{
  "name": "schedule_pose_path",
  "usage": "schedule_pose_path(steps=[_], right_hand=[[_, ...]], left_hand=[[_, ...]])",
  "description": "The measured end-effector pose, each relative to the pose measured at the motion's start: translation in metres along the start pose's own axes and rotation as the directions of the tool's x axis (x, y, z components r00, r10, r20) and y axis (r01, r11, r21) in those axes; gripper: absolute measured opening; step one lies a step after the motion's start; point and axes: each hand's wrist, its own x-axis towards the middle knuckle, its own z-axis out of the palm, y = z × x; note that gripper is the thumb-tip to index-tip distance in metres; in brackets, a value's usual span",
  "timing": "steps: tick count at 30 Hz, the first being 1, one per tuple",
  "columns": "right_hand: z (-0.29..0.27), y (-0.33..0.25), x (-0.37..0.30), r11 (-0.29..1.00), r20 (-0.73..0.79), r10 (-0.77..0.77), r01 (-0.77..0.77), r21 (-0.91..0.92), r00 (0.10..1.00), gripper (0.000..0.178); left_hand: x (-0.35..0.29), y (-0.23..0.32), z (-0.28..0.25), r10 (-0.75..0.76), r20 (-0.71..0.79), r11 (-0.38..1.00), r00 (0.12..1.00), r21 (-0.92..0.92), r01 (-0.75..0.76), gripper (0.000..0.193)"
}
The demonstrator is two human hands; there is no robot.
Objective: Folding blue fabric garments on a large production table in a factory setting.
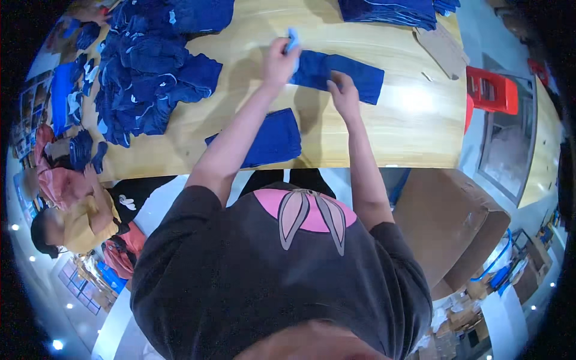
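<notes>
My left hand [281, 63] is closed on a light blue strip [293, 39] that looks like cloth and sticks up past the fingers. It is at the left end of a folded navy garment [360, 77] lying flat on the table. My right hand [344, 96] rests on the near edge of this garment, fingers bent and thumb apart from them. Closer to me, partly behind my left forearm, lies another folded navy garment [273, 139].
A large loose heap of navy garments [141, 78] covers the left of the wooden table [414, 135]. A folded stack [390, 11] and a cardboard piece [443, 51] lie far right. Beyond are a red stool [495, 91] and a big carton [450, 216]. Another person [90, 216] works at left.
</notes>
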Motion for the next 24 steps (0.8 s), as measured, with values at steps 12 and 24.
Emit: schedule_pose_path(steps=[12,24], right_hand=[[-0.097,0.04,-0.068,0.809,-0.124,0.556,-0.5,0.31,0.822,0.026],[-0.088,0.113,0.035,0.737,-0.044,0.66,-0.636,0.231,0.75,0.043]], left_hand=[[-0.048,-0.022,0.158,-0.088,0.635,0.743,0.767,0.555,-0.374,0.039],[0.006,-0.022,0.049,-0.253,0.441,0.89,0.861,0.454,0.029,0.04]])
